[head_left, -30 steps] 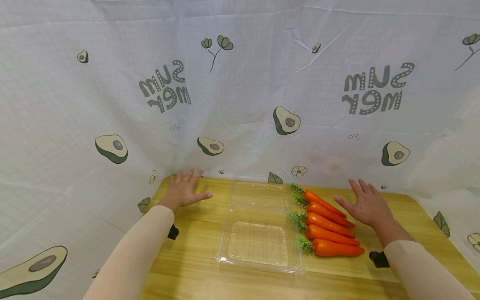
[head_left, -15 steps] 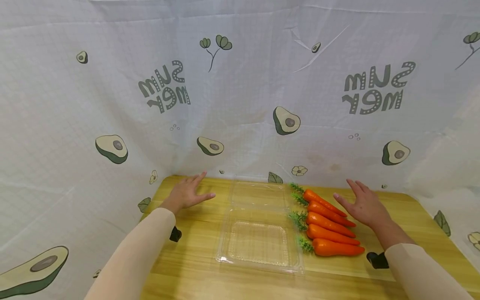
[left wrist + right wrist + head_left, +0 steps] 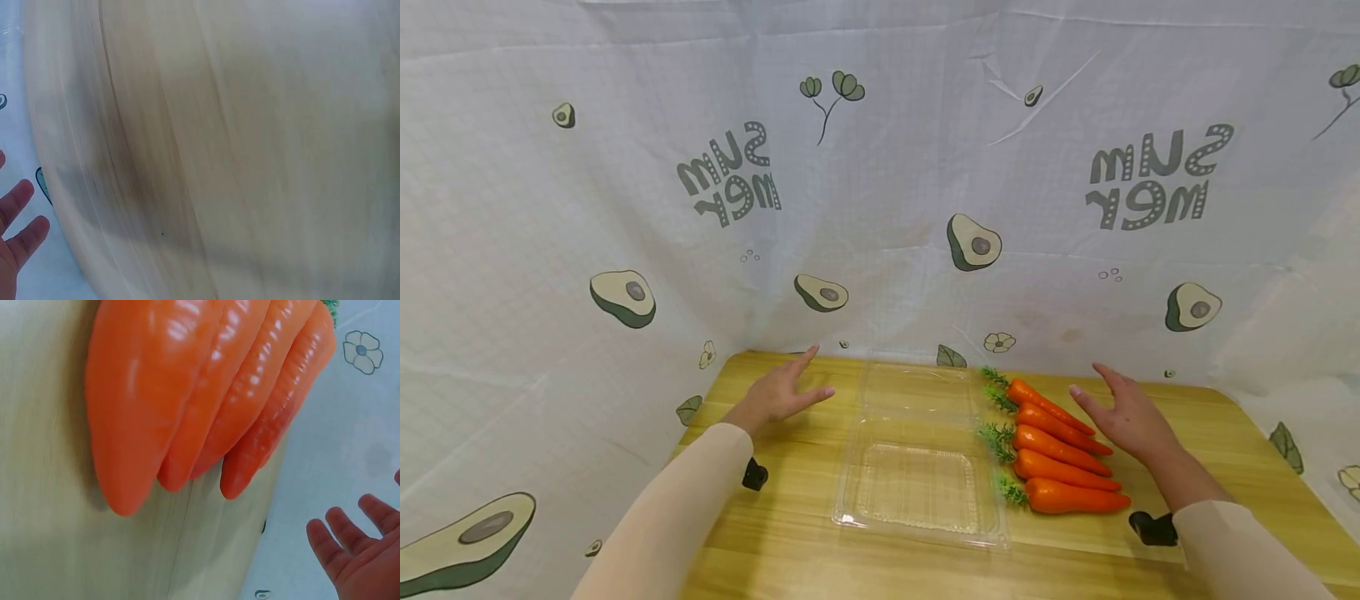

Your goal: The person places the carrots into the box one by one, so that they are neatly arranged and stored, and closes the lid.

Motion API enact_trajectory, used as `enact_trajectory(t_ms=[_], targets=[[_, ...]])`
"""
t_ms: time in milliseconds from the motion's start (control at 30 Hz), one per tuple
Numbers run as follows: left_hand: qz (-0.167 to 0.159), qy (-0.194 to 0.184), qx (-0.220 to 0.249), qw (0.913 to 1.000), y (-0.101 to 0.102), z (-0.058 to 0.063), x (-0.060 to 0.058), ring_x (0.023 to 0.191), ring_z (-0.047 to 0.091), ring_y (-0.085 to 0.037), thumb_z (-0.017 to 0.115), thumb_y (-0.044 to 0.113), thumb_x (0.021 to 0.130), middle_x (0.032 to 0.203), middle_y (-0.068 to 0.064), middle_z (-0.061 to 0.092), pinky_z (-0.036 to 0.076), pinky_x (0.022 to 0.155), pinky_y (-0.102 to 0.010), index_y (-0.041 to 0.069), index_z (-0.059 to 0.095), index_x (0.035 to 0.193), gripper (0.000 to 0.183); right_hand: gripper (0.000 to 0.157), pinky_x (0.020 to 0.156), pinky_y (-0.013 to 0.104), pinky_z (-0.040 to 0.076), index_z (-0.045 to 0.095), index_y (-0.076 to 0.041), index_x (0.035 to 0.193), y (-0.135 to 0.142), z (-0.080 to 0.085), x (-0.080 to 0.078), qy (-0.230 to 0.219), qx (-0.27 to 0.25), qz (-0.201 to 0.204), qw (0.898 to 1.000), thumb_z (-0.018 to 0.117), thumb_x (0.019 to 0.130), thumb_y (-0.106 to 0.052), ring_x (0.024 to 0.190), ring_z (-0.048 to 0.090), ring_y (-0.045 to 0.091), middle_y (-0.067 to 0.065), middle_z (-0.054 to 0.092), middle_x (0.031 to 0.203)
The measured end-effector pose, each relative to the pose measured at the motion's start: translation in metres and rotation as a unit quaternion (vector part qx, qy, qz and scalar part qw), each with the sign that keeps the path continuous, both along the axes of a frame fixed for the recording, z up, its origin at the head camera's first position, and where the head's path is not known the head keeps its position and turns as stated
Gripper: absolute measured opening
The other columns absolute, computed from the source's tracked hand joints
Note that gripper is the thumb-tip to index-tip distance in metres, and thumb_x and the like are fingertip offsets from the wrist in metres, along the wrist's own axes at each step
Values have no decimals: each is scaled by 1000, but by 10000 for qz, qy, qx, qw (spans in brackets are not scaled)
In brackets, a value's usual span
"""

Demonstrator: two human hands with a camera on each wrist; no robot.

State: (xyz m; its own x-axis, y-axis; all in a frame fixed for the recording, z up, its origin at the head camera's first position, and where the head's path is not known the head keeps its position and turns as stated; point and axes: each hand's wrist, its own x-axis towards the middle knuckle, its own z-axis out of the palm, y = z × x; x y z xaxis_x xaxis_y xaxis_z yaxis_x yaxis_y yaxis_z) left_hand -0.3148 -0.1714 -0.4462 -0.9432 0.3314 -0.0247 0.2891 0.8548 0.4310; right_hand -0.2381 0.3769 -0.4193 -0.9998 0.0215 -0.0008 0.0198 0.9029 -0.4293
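Observation:
My left hand [image 3: 781, 395] is held over the back left of the table, thumb and fingers spread, holding nothing. Over the right side, just beyond the carrot tips, my right hand [image 3: 1131, 414] has its fingers extended and is likewise holding nothing. Between them lies a clear plastic clamshell box [image 3: 917, 479], opened flat, its lid [image 3: 917, 390] toward the back. Several orange carrots [image 3: 1063, 454] with green tops [image 3: 997, 437] lie side by side to the right of the box. The right wrist view has the carrots [image 3: 144, 394] close up, apart from the fingers [image 3: 350, 532].
The wooden table [image 3: 790, 542] ends at a white curtain [image 3: 880, 183] printed with avocados and letters, which hangs along the back and sides. A small black device [image 3: 755, 475] sits at the left wrist, another black device [image 3: 1152, 528] at the right.
The left hand has turned and shifted slightly right, its fingers drawing closer together. The right hand's fingers have also come closer together. The box and carrots stay put.

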Motion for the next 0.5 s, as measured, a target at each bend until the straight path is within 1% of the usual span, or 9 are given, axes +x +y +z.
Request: enact_trajectory(t_ms=[167,367,500], targets=[[15,-114,444,9989,3,-1,2,147,41,-42,51,78,90,162,-15,41,32,119,-63,30,8,166,100,91,97,79,38,11,0,162,-2,0,6,-97,-269,-126,9995,37,103,-64,133,36,64,43,24,156],[78,-242,863,9959,9,-5,6,148,39,-43,51,76,92,162,-11,43,29,119,-66,39,7,165,93,87,96,79,39,11,-1,162,-5,-3,13,8,-529,-94,9986,38,105,-60,135,35,63,41,25,157],[24,-282,1023,9943,13,-6,9,145,44,-42,51,74,93,160,-11,46,32,117,-67,41,7,164,90,84,96,78,41,14,-1,162,-6,-5,18,85,-705,7,9975,39,106,-57,134,35,63,40,25,158]])
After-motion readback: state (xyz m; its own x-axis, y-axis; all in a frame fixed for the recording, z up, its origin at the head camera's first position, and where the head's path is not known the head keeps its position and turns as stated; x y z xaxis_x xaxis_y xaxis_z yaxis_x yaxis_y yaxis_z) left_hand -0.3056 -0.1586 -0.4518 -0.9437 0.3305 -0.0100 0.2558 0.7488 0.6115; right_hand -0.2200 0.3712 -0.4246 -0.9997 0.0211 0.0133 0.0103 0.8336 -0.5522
